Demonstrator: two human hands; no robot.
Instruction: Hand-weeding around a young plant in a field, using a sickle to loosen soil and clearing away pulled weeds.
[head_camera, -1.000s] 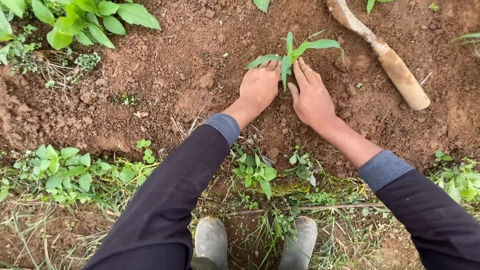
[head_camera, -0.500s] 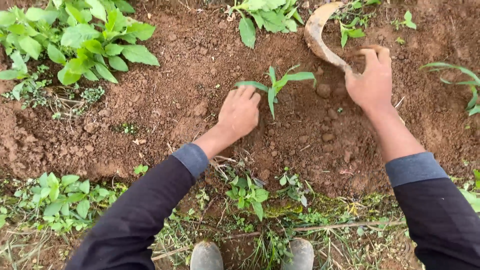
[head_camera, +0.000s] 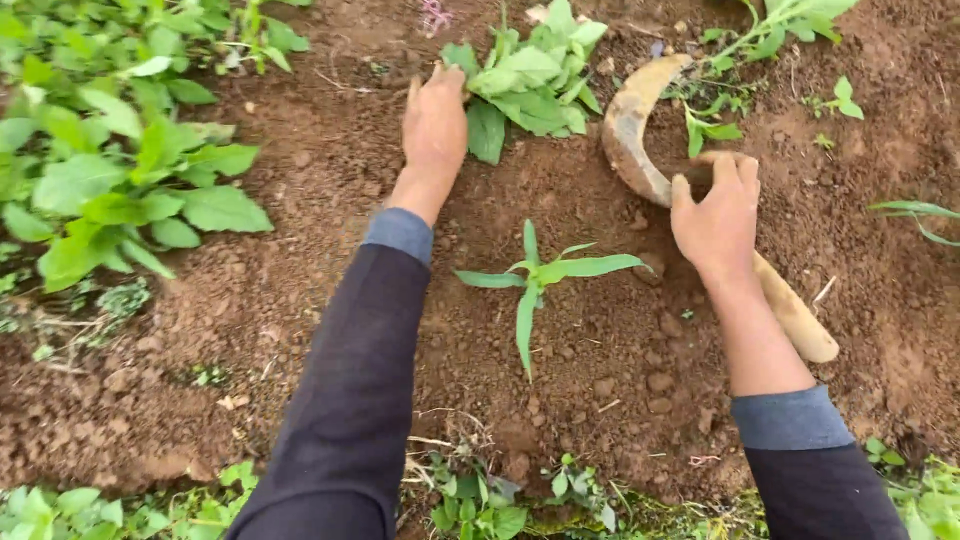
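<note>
A small green seedling (head_camera: 535, 275) with long narrow leaves stands upright in brown soil between my forearms. My left hand (head_camera: 433, 125) reaches forward beyond it, fingers together, resting on the soil beside a clump of broad-leaved green plants (head_camera: 530, 75). My right hand (head_camera: 718, 215) is closed over a sickle (head_camera: 640, 140) lying on the ground; its curved, mud-caked blade arcs away to the upper left and its wooden handle (head_camera: 795, 315) runs out under my wrist to the lower right. Both arms wear dark sleeves with blue-grey cuffs.
Dense leafy green plants (head_camera: 110, 170) fill the left side. Small weeds (head_camera: 760, 25) grow at the top right, and a strip of low weeds (head_camera: 490, 495) edges the soil at the bottom. Loose brown soil (head_camera: 620, 370) with small clods lies around the seedling.
Both hands left the seedling's base. My left hand moved forward to the leafy clump, and my right hand settled its grip on the sickle. The view shifted forward.
</note>
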